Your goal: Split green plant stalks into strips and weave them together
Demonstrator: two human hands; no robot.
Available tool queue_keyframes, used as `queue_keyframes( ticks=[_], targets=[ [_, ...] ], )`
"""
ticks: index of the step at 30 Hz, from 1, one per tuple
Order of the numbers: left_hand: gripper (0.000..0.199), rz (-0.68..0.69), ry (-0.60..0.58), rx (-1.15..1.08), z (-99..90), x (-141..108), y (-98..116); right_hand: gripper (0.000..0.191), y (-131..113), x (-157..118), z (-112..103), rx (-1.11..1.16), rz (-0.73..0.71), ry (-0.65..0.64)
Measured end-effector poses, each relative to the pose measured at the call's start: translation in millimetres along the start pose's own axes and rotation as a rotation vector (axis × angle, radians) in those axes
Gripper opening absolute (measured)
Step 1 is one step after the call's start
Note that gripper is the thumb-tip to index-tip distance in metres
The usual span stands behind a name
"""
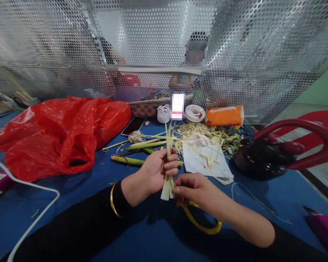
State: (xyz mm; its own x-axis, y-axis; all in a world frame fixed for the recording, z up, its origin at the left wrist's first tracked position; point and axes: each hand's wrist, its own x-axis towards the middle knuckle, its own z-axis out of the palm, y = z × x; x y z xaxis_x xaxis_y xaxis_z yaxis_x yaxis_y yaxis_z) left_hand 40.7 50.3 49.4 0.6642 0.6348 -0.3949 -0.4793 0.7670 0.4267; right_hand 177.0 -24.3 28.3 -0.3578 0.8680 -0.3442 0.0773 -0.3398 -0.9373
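Observation:
My left hand [155, 169], palm turned up, has its fingers wrapped round a bundle of pale green plant strips [166, 189]. The thin ends stick up above the fingers, and the wider flat ends hang below. My right hand [195, 189] is closed, with thumb and forefinger pinched at the edge of those lower ends. Just under the right hand is a yellow loop [205, 229]; whether the hand holds it or it lies on the table, I cannot tell. Beyond my hands lie several thicker green stalks [129, 160].
A red plastic bag [57, 134] fills the left. Behind are a phone [133, 126], white string [164, 113], a spool [195, 113], an orange packet [224, 115] and plant scraps [221, 136]. White paper [190, 162] and a black pot-like thing with a red handle [262, 162] stand right.

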Motion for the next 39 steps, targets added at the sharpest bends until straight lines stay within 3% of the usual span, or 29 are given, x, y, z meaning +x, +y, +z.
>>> queue_keyframes(
  ticks=[7, 11, 16, 23, 31, 39],
  targets=[
    [0.028, 0.047, 0.025, -0.007, -0.9, 2, -2, 0.031, 4, 1, 3, 0.051, 0.014, -0.004],
    [0.034, 0.071, 0.035, -0.028, 0.6, 2, 0, 0.029, 8, 3, 5, -0.004, -0.085, 0.004],
    [0.05, 0.142, -0.023, -0.037, 1.4, 2, -1, 0.033, 16, 2, 8, -0.234, -0.25, 0.147],
    [0.041, 0.133, -0.026, -0.066, 1.5, 2, -8, 0.028, 23, -2, 15, -0.534, -0.274, 0.309],
    [0.039, 0.114, -0.024, -0.061, 0.8, 1, -9, 0.026, 23, -1, 16, -0.575, -0.299, 0.31],
    [0.039, 0.106, -0.026, -0.068, 1.3, 1, -1, 0.031, 7, -6, 4, -0.772, -0.31, 0.202]
  ],
)
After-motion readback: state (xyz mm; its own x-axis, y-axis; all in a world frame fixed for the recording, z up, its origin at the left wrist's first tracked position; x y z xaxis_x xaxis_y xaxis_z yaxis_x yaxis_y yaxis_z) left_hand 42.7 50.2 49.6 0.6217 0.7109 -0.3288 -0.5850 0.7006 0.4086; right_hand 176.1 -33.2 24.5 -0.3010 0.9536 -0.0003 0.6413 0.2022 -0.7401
